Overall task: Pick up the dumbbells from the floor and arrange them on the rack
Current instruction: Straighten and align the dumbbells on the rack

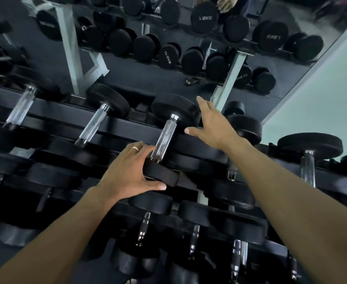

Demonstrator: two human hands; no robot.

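A dumbbell (164, 136) lies across the top tier of the rack (189, 141) at the centre of the frame, its chrome handle bare between two black heads. The left hand (127, 171) cups the near head, thumb under it and fingers spread over its top edge; that grip is open around the head, not clenched. The right hand (211, 124) rests flat against the side of the far head with fingers straight, holding nothing. More dumbbells sit to the left on the same tier and on the lower tiers toward the bottom of the frame; a mirror (189, 37) fills the upper part.

The likely trouble is in the seating. If the heads are not fully down in their cradle, a push from either palm could roll the weight toward the neighbour at right or tip the near head off the front rail. The left thumb under the head could also be pinched as the weight settles.
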